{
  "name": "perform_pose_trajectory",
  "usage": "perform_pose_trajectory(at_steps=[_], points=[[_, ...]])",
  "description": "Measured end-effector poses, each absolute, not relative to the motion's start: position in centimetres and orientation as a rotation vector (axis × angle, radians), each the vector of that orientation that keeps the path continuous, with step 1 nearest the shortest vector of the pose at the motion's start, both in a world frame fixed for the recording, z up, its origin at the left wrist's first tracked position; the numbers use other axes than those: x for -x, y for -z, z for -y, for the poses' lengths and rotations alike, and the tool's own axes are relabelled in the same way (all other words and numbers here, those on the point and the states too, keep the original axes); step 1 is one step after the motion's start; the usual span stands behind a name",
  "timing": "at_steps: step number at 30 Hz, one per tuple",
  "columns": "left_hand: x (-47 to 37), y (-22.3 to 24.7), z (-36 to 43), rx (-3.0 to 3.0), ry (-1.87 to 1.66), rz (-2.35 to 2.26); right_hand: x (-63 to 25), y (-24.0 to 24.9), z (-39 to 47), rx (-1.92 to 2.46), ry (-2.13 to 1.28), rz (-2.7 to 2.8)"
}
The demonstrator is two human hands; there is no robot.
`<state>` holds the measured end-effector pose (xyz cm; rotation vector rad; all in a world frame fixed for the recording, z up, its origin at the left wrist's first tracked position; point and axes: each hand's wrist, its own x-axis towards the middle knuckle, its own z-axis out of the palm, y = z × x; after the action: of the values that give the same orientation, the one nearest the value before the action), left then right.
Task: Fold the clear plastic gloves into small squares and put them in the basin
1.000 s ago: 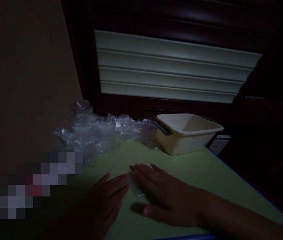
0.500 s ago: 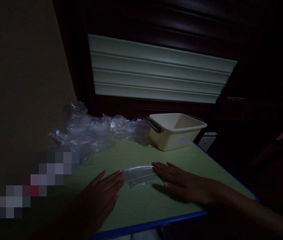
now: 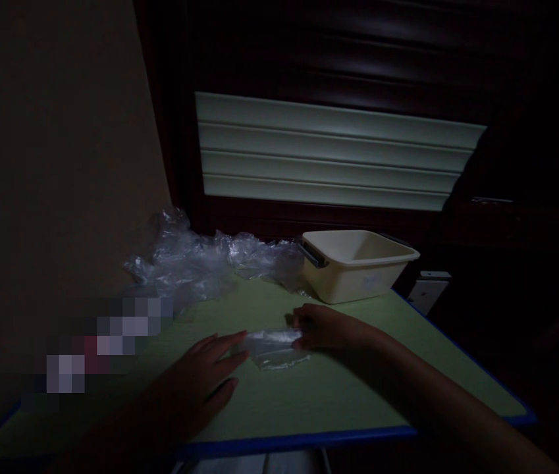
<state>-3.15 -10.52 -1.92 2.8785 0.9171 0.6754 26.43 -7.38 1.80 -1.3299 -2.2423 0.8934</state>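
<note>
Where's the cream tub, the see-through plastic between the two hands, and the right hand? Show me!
Cream tub (image 3: 343,282): head view, on its front wall.
See-through plastic (image 3: 277,353): head view, around its middle.
Right hand (image 3: 329,328): head view, on its back.

- A cream tub (image 3: 343,282) stands at the worktop's (image 3: 348,401) far right corner.
- Crumpled clear plastic (image 3: 185,266) lies toward the far left corner.
- A pale slatted panel (image 3: 328,160) rises behind.
- A white object (image 3: 428,297) shows beyond the right edge.

LIGHT: dim, faint sheen on the dark reddish framing (image 3: 358,62) | LEFT: plain brownish wall (image 3: 52,145), meeting that framing | REAR: pale panel (image 3: 333,155) of horizontal slats, set within framing | FURNITURE: green-topped table (image 3: 279,408), blue edging | RIGHT: deep shadow, detail indiscernible
</note>
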Motion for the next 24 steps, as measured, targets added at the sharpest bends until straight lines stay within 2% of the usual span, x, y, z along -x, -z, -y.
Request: perform_pose_trajectory(at_steps=[9,24], points=[[0.0,-0.5,7.0,-2.346,-0.793,-1.084,-26.2,-0.8,7.9,1.231,-0.999,1.998],[-1.2,-0.2,5.6,-2.233,-0.659,-1.035,-26.1,-1.4,8.1,1.171,-1.036,1.978]])
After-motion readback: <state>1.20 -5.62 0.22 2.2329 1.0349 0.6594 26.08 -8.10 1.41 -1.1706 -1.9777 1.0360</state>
